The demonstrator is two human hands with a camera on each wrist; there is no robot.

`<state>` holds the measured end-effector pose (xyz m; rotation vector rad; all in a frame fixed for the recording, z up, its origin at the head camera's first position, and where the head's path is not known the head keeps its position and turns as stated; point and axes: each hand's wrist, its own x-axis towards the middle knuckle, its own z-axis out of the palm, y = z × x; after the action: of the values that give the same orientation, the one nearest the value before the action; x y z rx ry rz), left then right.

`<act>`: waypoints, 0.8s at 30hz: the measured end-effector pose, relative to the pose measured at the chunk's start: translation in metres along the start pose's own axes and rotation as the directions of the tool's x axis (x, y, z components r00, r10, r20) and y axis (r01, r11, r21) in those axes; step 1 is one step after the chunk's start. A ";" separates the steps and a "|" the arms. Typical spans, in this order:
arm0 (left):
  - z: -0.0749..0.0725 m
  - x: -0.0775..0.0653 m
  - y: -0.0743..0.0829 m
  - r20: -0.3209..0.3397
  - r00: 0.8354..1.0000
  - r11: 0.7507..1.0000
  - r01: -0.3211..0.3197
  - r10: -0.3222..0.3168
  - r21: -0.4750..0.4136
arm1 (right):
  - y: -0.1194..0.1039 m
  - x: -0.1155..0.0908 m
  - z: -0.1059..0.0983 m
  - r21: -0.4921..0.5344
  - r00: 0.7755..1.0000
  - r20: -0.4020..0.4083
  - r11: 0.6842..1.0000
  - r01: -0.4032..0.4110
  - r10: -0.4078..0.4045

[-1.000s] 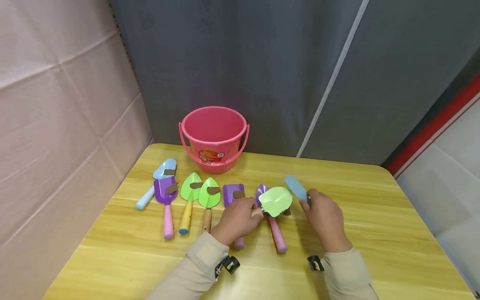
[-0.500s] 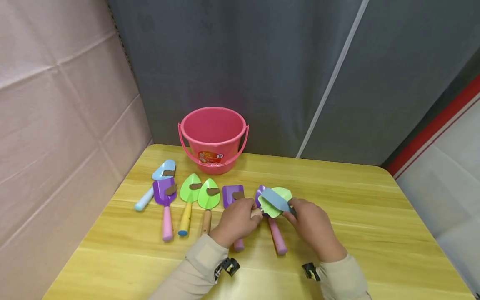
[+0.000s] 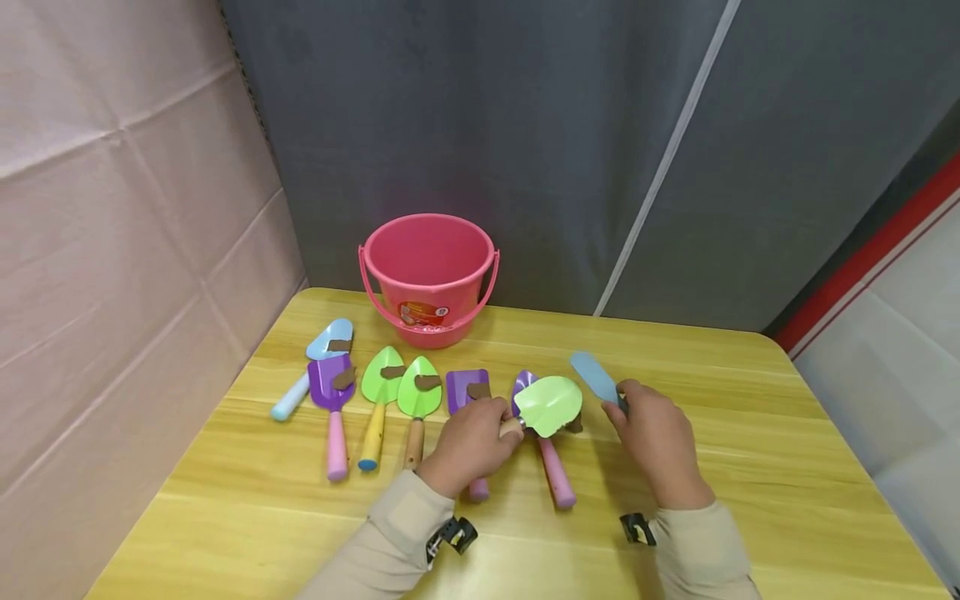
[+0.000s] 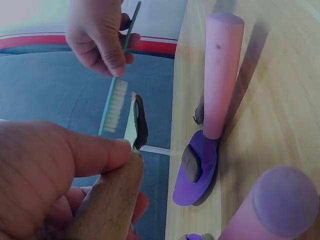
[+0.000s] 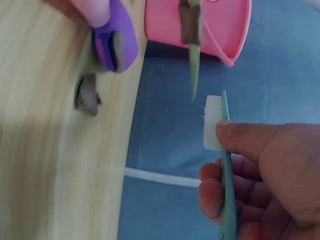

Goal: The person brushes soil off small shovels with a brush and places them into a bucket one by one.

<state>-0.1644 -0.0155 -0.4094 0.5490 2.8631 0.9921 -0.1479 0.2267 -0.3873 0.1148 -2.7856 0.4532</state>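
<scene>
My left hand (image 3: 468, 442) grips the wooden handle (image 4: 110, 200) of a green trowel (image 3: 551, 406). Its blade is held over the table, and a brown clay-like lump (image 4: 141, 122) clings to the side facing the tabletop. My right hand (image 3: 660, 442) pinches a light-blue brush (image 3: 594, 377) just right of the blade, apart from it. White bristles (image 5: 212, 122) show in the right wrist view, pointing toward the trowel. Beneath the green blade lies a purple trowel (image 3: 557, 475) with a pink handle. A purple square shovel (image 3: 465, 390) is partly covered by my left hand.
Further left lie a blue trowel (image 3: 291, 396), a purple shovel (image 3: 336, 442) and two green trowels (image 3: 382, 379), each with a brown lump. A pink bucket (image 3: 429, 292) stands at the back by the grey curtain (image 3: 525, 150). A loose brown lump (image 5: 88, 97) sits on the table.
Half a second ago the brush lay across the green blade; my right hand has since drawn it back to the right, about where it was one second ago. The left hand stays nearly still.
</scene>
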 end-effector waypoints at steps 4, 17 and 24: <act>0.000 0.000 0.000 -0.001 1.000 1.000 0.000 0.000 -0.006 | -0.015 -0.002 0.000 0.005 0.995 0.024 0.995 0.097 -0.098; -0.003 -0.001 0.001 -0.024 1.000 1.000 -0.007 0.008 0.013 | -0.032 -0.003 0.015 -0.062 0.978 0.064 0.978 0.201 -0.197; -0.002 -0.002 -0.002 -0.032 0.999 1.000 -0.016 0.017 0.016 | -0.008 0.002 0.008 -0.083 0.999 0.005 0.996 0.042 -0.042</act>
<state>-0.1636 -0.0188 -0.4087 0.5640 2.9015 0.9915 -0.1508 0.2162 -0.3911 0.1546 -2.7950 0.3260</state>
